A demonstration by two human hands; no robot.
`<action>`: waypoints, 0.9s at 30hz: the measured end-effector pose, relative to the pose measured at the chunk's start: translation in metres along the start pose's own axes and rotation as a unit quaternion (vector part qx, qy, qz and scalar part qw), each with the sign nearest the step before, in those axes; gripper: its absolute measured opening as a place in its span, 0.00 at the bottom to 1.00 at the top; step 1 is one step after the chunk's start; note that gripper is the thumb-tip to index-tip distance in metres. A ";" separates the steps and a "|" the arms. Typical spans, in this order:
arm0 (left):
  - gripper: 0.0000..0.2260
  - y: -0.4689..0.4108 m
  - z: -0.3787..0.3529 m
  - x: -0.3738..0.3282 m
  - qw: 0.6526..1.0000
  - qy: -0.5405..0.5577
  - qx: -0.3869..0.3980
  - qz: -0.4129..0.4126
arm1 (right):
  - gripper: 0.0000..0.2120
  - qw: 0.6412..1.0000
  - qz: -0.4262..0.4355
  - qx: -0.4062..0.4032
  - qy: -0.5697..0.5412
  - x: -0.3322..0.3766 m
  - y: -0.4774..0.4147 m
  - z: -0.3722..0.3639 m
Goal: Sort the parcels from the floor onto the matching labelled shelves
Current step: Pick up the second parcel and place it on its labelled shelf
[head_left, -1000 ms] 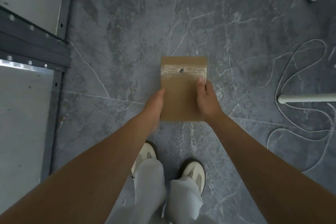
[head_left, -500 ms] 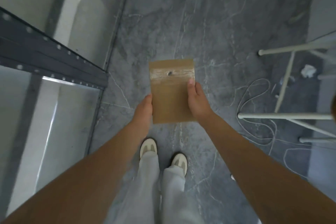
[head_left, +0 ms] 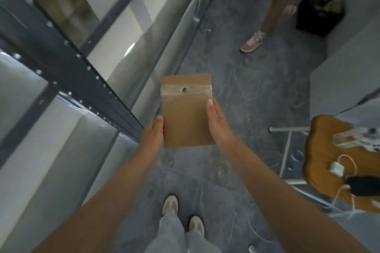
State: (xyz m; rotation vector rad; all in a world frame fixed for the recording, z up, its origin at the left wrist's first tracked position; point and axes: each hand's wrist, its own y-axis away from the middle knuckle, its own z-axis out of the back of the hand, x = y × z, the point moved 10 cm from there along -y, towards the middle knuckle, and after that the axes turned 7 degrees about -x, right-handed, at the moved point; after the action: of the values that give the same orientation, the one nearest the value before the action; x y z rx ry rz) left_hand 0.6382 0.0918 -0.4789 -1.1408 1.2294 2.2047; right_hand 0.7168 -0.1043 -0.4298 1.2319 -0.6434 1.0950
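Parcel: flat brown paper pouch with a taped band and a small round hole near its far end. It is held off the floor in front of the body, face up, and no label is legible on the visible side.

Grip: two-handed. Left hand presses the near left edge; right hand lies along the right edge, thumb on top. Both hands are closed on the parcel, light edge hold, fingers underneath hidden.

Left of the grip: metal shelving, dark perforated beams with pale boards; the near beam end sits just beside the left hand. No shelf labels can be made out; the view is blurred. Right of the grip: a wooden table with cables and small devices. Beyond the grip: another person's legs and a pink shoe.

Step in hand (judged): parcel picked up, carried towards the shelving.

Next move calls for reading the parcel's marking, perhaps by turning it over, finding the matching shelf label on the left, then sliding the parcel in flat over the beam.
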 end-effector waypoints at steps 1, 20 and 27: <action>0.22 0.012 0.009 -0.017 1.000 -0.003 0.000 -0.015 | 0.29 1.000 0.015 0.001 -0.002 0.021 0.008 0.005; 0.19 0.272 0.203 -0.247 0.942 0.149 -0.155 -0.258 | 0.16 0.946 0.276 0.063 -0.160 0.290 0.198 0.032; 0.12 0.307 0.278 -0.234 0.929 0.194 -0.169 -0.267 | 0.15 0.936 0.310 0.087 -0.145 0.324 0.258 -0.017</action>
State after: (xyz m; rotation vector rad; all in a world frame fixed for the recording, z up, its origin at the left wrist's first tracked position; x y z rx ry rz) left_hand 0.4513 0.1694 -0.0481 -1.8608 0.5529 1.8515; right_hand 0.6038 0.0003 -0.0447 1.3975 -1.2406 1.5245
